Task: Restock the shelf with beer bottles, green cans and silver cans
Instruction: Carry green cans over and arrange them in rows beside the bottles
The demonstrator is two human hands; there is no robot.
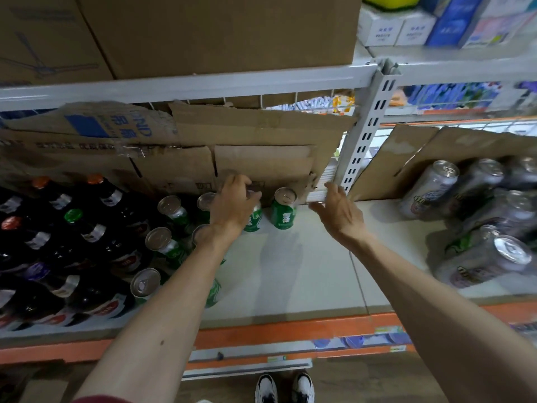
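- Both forearms reach forward and down over the shelf (pixel 290 274), spreading apart in a V.
- My left hand (pixel 232 209) is bent at the wrist. Its fingers curl down over the top of a green can (pixel 254 221) and grip it as it stands upright on the shelf board.
- My right hand (pixel 338 218) is open, with the fingers straight and slightly spread and the palm turned left. Its fingertips are at the edge of a white strip (pixel 319 194) by the upright post (pixel 366 135); I cannot tell whether they touch it.
- Between my hands a second green can (pixel 283 210) stands upright, just beside the held one.
- Left of my left hand stand more green cans (pixel 164 245), with dark beer bottles (pixel 87 231) beyond them.
- Right of my right hand, well apart, silver cans (pixel 430 189) are piled together.
- Behind both hands, flattened cardboard (pixel 261 135) leans along the back.
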